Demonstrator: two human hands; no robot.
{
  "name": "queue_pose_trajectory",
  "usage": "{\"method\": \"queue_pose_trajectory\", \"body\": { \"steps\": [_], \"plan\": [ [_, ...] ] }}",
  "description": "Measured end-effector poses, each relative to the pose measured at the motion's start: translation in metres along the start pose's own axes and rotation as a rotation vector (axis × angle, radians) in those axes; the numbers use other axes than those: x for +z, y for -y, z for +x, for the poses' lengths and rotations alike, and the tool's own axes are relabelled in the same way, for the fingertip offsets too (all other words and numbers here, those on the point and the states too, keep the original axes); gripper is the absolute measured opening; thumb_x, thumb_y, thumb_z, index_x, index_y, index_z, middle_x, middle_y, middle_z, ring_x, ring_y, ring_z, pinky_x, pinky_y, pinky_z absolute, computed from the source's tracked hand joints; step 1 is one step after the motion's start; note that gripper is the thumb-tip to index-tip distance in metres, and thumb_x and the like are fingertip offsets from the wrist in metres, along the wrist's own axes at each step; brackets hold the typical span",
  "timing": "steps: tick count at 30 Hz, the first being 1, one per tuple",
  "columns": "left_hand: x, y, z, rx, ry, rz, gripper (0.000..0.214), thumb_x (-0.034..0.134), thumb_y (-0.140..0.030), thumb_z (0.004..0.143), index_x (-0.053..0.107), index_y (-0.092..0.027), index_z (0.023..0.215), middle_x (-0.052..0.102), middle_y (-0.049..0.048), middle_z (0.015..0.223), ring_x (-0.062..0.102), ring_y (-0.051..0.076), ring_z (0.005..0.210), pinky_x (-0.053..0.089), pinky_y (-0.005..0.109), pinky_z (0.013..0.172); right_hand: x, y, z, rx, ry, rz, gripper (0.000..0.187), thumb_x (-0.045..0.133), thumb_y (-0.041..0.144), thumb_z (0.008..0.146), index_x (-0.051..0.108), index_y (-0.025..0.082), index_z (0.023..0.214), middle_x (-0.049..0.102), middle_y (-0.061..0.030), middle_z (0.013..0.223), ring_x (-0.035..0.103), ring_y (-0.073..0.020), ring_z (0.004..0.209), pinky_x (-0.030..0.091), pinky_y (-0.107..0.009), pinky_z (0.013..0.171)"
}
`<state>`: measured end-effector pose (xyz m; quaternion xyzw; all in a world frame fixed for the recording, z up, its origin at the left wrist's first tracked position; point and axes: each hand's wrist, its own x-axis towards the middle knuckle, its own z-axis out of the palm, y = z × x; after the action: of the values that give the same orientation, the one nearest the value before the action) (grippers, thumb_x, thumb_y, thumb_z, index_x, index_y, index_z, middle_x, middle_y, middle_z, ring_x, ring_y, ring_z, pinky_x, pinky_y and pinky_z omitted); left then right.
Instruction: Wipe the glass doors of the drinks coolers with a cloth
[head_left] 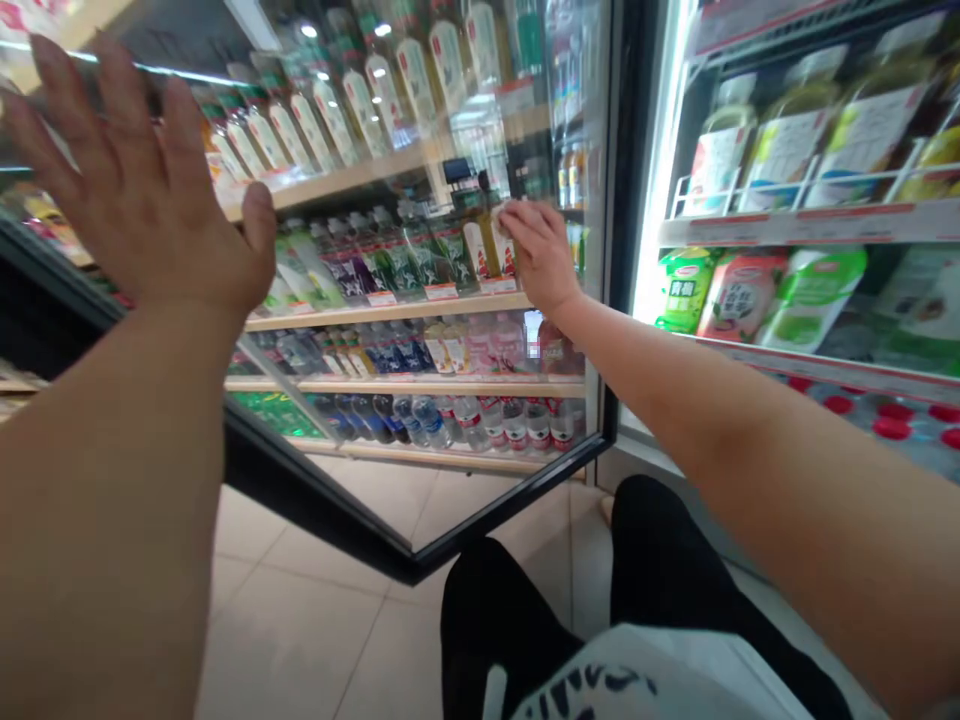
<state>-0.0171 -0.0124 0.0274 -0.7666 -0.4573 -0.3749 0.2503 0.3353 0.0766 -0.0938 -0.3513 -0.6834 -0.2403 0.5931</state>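
A glass cooler door (412,500) with a black frame stands swung open in front of me. My right hand (544,250) is at the inner face of the glass, near the hinge side, with fingers bent over a small whitish wad (499,218), perhaps a cloth or tissue. Most of that wad is hidden under the fingers. On the left, my left hand (150,200) is raised with its fingers spread and holds nothing. It is by the door's outer side; whether it touches the glass I cannot tell.
Through the glass, shelves hold rows of drink bottles (360,260). To the right is the lit cooler with bottles (795,130) behind a wire rail and green and pink drink packs (742,295) below. Pale floor tiles (300,610) and my black-clad knees (502,620) lie beneath.
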Motion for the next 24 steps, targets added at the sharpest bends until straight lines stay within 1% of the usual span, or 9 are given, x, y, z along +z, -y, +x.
{"method": "queue_pose_trajectory", "body": {
  "steps": [3, 6, 8, 10, 12, 15, 17, 20, 24],
  "plan": [
    [0.004, 0.008, -0.002, 0.143, -0.184, 0.276, 0.081, 0.045, -0.05, 0.1, -0.003, -0.04, 0.164, -0.021, -0.0245, 0.163, -0.013, 0.028, 0.157, -0.016, 0.048, 0.124, -0.001, 0.006, 0.028, 0.009, -0.021, -0.009, 0.052, 0.031, 0.024, 0.094, 0.07, 0.023, 0.127, 0.063, -0.0037, 0.139, 0.053, -0.0273, 0.13, 0.04, -0.051, 0.12],
    [0.006, 0.017, 0.002, 0.171, -0.16, 0.305, 0.082, 0.044, -0.051, 0.101, -0.008, -0.041, 0.163, -0.025, -0.0248, 0.162, -0.013, 0.029, 0.157, -0.013, 0.05, 0.125, 0.007, 0.029, 0.08, -0.076, -0.029, -0.001, 0.057, 0.03, 0.026, 0.091, 0.07, 0.023, 0.131, 0.063, -0.0033, 0.14, 0.055, -0.0255, 0.128, 0.04, -0.041, 0.119],
    [0.006, 0.02, 0.004, 0.164, -0.157, 0.301, 0.082, 0.044, -0.052, 0.101, -0.008, -0.042, 0.163, -0.025, -0.0256, 0.162, -0.013, 0.03, 0.157, -0.012, 0.051, 0.125, 0.017, 0.049, 0.1, -0.187, -0.027, 0.025, 0.06, 0.025, 0.027, 0.092, 0.068, 0.024, 0.133, 0.062, -0.0018, 0.142, 0.054, -0.0223, 0.13, 0.038, -0.036, 0.119],
    [0.005, 0.02, 0.004, 0.169, -0.158, 0.298, 0.08, 0.042, -0.054, 0.102, -0.008, -0.042, 0.163, -0.024, -0.0253, 0.162, -0.013, 0.03, 0.157, -0.01, 0.053, 0.125, 0.029, 0.071, 0.096, -0.276, 0.017, 0.049, 0.065, 0.018, 0.027, 0.094, 0.069, 0.019, 0.132, 0.063, -0.0014, 0.141, 0.053, -0.0209, 0.133, 0.036, -0.037, 0.121],
    [0.004, 0.018, 0.003, 0.188, -0.159, 0.292, 0.08, 0.04, -0.056, 0.102, -0.008, -0.04, 0.164, -0.024, -0.0241, 0.163, -0.013, 0.031, 0.157, -0.009, 0.054, 0.125, 0.037, 0.089, 0.068, -0.341, 0.087, 0.064, 0.069, 0.01, 0.028, 0.095, 0.07, 0.018, 0.129, 0.064, -0.0005, 0.138, 0.052, -0.0192, 0.135, 0.034, -0.038, 0.122],
    [0.004, 0.018, 0.002, 0.221, -0.174, 0.289, 0.082, 0.042, -0.055, 0.1, -0.005, -0.037, 0.164, -0.022, -0.0228, 0.164, -0.012, 0.032, 0.157, -0.01, 0.053, 0.125, 0.036, 0.105, 0.019, -0.48, 0.297, 0.08, 0.058, 0.019, 0.032, 0.099, 0.07, 0.027, 0.126, 0.065, 0.0009, 0.137, 0.051, -0.0168, 0.137, 0.031, -0.038, 0.123],
    [0.004, 0.018, 0.002, 0.234, -0.179, 0.283, 0.084, 0.046, -0.054, 0.099, -0.003, -0.036, 0.165, -0.021, -0.0219, 0.165, -0.011, 0.034, 0.157, -0.013, 0.053, 0.125, 0.026, 0.11, 0.009, -0.606, 0.473, 0.024, 0.049, 0.026, 0.031, 0.102, 0.068, 0.028, 0.127, 0.064, 0.0024, 0.14, 0.049, -0.0168, 0.14, 0.029, -0.037, 0.124],
    [0.004, 0.017, 0.001, 0.232, -0.179, 0.249, 0.084, 0.049, -0.054, 0.099, 0.0, -0.036, 0.165, -0.019, -0.023, 0.165, -0.01, 0.034, 0.157, -0.014, 0.053, 0.125, 0.008, 0.119, 0.034, -0.717, 0.626, -0.138, 0.045, 0.028, 0.026, 0.107, 0.064, 0.023, 0.135, 0.057, 0.0022, 0.146, 0.042, -0.0178, 0.145, 0.025, -0.04, 0.127],
    [0.007, 0.014, -0.001, 0.201, -0.211, 0.241, 0.079, 0.044, -0.054, 0.101, -0.001, -0.041, 0.164, -0.018, -0.0254, 0.164, -0.01, 0.03, 0.158, -0.015, 0.048, 0.125, 0.007, 0.135, 0.08, -0.623, 0.497, -0.212, 0.048, 0.026, 0.026, 0.107, 0.059, 0.019, 0.141, 0.053, 0.0003, 0.15, 0.041, -0.0207, 0.145, 0.027, -0.041, 0.127]
  ]
}}
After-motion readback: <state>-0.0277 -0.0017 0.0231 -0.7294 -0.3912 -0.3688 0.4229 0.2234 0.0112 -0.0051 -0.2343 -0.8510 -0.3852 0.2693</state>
